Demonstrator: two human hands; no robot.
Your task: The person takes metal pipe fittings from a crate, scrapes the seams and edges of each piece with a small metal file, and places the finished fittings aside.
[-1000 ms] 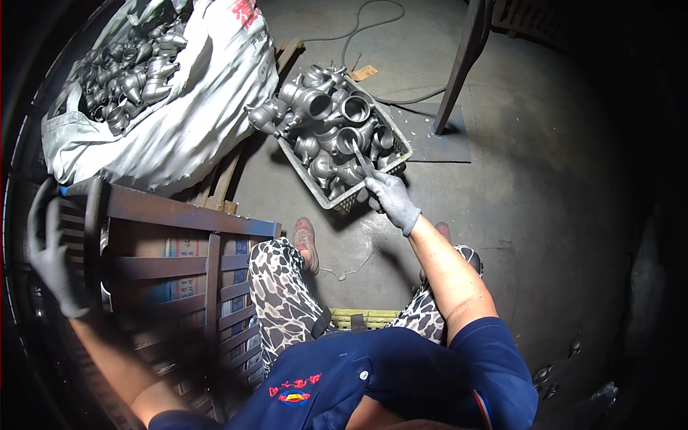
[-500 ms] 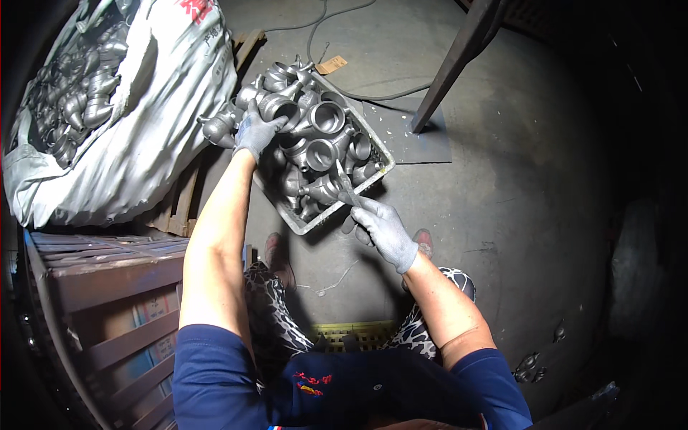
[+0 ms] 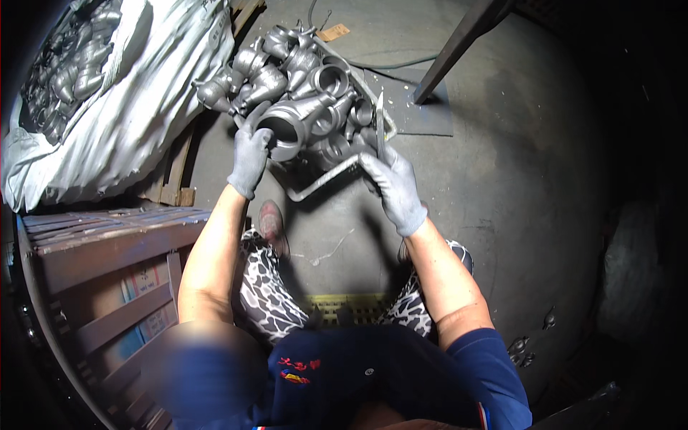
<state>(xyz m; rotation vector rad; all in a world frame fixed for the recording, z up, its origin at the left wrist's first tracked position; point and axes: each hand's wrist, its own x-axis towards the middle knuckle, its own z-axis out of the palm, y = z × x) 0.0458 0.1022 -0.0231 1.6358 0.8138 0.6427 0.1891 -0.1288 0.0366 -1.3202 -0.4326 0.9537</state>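
Observation:
My left hand (image 3: 250, 156), in a grey work glove, is closed on a grey metal pipe-like casting (image 3: 290, 129) whose wide round mouth faces me. The casting is lifted at the near left of a plastic crate (image 3: 326, 180) heaped with similar castings (image 3: 297, 64). My gloved right hand (image 3: 394, 188) is wrapped around a narrow, flat metal tool with a pointed tip (image 3: 380, 122). It points upward beside the crate's right corner, apart from the held casting. The tool's exact kind I cannot make out, and its lower end is hidden in my palm.
At the left, a large white woven sack (image 3: 154, 107) stands open with more castings inside. Below it is a slatted wooden crate (image 3: 115, 276). A dark metal leg (image 3: 459, 54) rises at the back right. Several small castings (image 3: 522, 350) lie on the floor at the lower right.
My left hand has taken hold of a casting and drawn it toward me from the heap. The right hand has moved up and slightly right, its tool now apart from the castings.

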